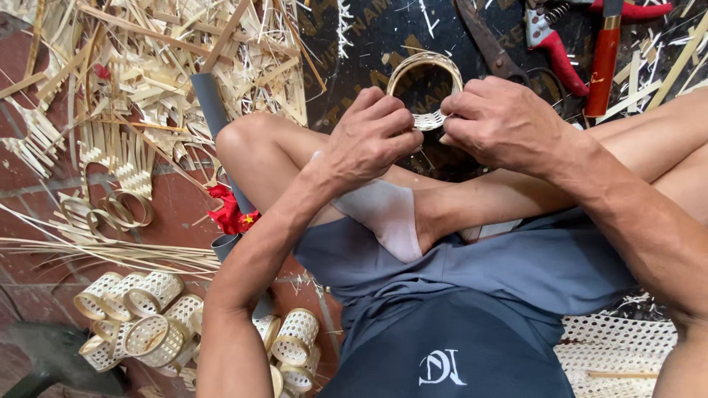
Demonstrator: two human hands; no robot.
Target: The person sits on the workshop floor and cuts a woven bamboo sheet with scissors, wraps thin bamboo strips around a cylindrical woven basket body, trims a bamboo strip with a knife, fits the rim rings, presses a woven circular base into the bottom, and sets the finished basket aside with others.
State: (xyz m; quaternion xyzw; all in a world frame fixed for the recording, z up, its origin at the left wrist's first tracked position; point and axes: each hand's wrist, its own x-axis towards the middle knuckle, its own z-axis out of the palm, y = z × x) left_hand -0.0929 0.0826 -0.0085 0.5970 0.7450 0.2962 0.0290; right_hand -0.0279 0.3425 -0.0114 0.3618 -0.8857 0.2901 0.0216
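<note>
At the far left, a loose heap of bamboo strips [140, 66] lay on the red tile floor [29, 295], some long and flat, some curled into small hoops. Below them a cluster of finished woven rings [140, 317] lay on their sides on the floor; each was an open cylinder with a lattice wall, and nothing was inside them as far as could be seen. A grey pipe [210, 103] lay slanted beside the person's knee, and a small red flag [230, 214] lay close to it. The left hand [372, 136] was bent into a pinch, the fingertips pressed on the lower edge of a small woven bamboo ring [425, 92]. This ring was held above the crossed legs, in the middle of the view, with its opening toward the camera; only the dark mat [369, 37] was seen through it. The right hand [501, 121] was also closed in a pinch on the same lower edge, just beside the left one, where a short woven band showed between both hands. Further right, red-handled pruning shears [553, 51] and a tool with a red handle [603, 63] lay on the mat. At the bottom right corner lay a sheet of white lattice weave [612, 350].
</note>
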